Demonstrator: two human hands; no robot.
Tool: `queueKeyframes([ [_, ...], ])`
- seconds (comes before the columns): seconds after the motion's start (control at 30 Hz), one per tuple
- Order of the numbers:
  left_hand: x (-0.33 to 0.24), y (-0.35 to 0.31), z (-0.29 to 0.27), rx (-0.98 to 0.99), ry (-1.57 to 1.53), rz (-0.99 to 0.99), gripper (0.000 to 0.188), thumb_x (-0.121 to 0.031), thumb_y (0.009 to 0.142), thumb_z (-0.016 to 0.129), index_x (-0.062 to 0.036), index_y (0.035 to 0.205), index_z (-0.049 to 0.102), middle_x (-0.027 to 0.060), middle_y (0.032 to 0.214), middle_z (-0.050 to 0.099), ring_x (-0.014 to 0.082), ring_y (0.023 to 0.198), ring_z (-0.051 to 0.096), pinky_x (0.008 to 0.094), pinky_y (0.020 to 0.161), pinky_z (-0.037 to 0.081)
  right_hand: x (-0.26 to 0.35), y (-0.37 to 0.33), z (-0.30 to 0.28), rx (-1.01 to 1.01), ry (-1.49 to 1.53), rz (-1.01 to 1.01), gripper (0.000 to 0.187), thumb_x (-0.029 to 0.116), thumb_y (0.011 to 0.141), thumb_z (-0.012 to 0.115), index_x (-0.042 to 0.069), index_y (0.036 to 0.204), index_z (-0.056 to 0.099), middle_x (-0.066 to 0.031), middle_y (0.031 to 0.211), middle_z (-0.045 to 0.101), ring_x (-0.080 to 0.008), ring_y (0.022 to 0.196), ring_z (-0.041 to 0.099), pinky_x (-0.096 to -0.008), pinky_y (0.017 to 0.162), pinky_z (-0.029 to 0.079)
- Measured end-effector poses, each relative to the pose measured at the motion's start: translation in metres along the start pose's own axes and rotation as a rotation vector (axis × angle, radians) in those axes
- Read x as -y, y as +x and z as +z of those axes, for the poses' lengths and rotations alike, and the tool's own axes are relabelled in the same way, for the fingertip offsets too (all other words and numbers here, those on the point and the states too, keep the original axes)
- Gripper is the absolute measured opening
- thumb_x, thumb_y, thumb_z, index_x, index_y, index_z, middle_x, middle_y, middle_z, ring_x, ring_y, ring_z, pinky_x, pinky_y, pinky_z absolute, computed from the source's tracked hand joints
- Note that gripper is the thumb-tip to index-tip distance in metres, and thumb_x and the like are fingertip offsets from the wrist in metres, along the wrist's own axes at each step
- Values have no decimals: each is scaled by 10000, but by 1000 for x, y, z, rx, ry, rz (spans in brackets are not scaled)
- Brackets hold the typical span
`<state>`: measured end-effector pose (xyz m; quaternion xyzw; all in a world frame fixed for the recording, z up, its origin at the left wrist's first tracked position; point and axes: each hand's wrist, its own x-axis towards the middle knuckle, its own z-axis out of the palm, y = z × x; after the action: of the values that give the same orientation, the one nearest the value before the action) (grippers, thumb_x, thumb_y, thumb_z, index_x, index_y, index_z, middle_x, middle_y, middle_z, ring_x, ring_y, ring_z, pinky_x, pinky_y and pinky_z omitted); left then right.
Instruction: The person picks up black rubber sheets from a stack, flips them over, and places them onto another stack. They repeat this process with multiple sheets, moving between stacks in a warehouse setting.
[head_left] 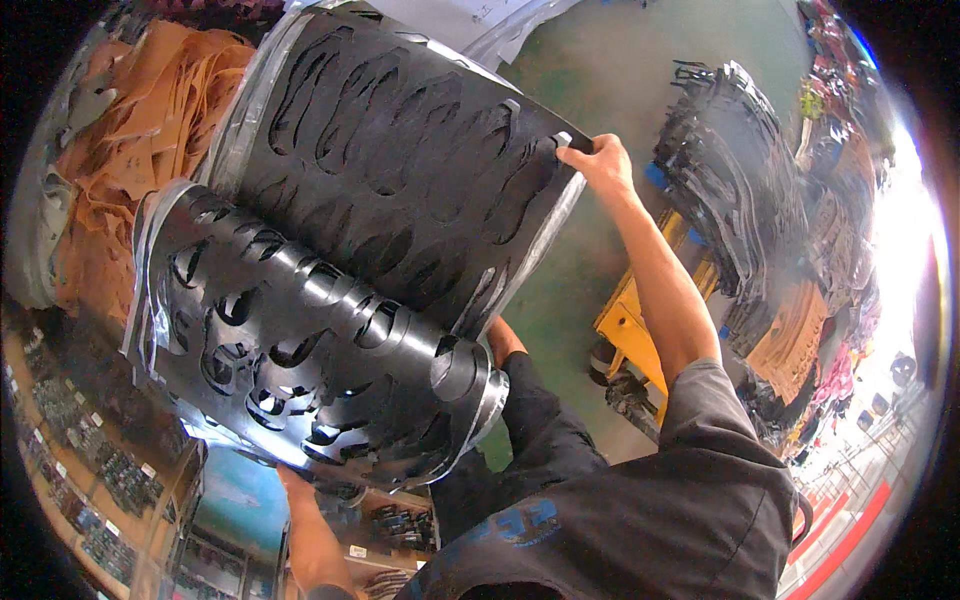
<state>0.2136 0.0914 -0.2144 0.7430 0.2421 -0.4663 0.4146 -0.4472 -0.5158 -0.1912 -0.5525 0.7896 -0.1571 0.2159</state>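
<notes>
A wide black sheet (330, 210), with rows of sole-shaped cuts, lies over a stack of sheets. At its far right corner, my right hand (603, 162) closes thumb and fingers on the edge. A glossy black sheet (300, 340), full of curved holes, is folded toward me in a broad roll over the near part of the stack. My left hand (290, 480) reaches under the lower edge of this folded sheet, and its fingers are hidden. Clear plastic film (545, 235) shows along the stack's right side.
Brown offcut sheets (140, 130) are heaped at the left. Across the green floor (560, 280), a yellow metal cart (632, 325) stands by a tall pile of black cut sheets (740, 180). Shelves with dark tools (90, 440) line the lower left.
</notes>
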Motion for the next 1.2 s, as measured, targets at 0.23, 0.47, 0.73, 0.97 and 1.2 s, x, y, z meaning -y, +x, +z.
queueKeyframes([
  [0.23, 6, 13, -6, 27, -34, -36, 574, -501, 989, 483, -106, 1395, 576, 84, 1387, 610, 308, 1280, 560, 478, 1085, 436, 72, -75, -32, -26, 1174, 43, 212, 136, 899, 767, 42, 994, 601, -37, 878, 663, -100, 781, 612, -262, 707, 501],
  [0.47, 21, 26, -21, 76, -47, 13, 631, -536, 994, 439, -93, 1428, 553, 97, 1417, 584, 312, 1269, 559, 488, 1072, 444, 321, -400, -31, 1070, 580, -1095, 176, 184, 825, 681, 36, 907, 634, -149, 843, 657, -331, 811, 666, -479, 718, 541],
  [0.73, 24, 26, -17, 133, -13, 0, 631, -548, 1002, 422, -101, 1425, 560, 101, 1397, 595, 320, 1237, 577, 490, 1021, 481, 156, -457, -2, 1508, 343, -1173, 264, 269, 839, 710, 13, 833, 642, -114, 822, 620, -308, 866, 655, -428, 780, 534],
  [0.97, 12, 7, -5, -41, -26, -33, 620, -552, 988, 423, -119, 1398, 590, 86, 1412, 594, 305, 1259, 572, 491, 1033, 472, 100, -142, -22, 651, 484, -446, 240, 225, 880, 717, 59, 1053, 719, -90, 989, 719, -249, 918, 686, -402, 835, 563],
  [1.2, 10, 9, -3, -26, -47, -73, 609, -523, 1015, 424, -116, 1449, 558, 86, 1467, 563, 312, 1328, 521, 469, 1125, 392, 30, 17, 21, 253, -312, -427, 671, 485, 787, 786, 19, 1247, 643, -225, 1126, 707, -388, 1125, 655, -472, 972, 507],
])
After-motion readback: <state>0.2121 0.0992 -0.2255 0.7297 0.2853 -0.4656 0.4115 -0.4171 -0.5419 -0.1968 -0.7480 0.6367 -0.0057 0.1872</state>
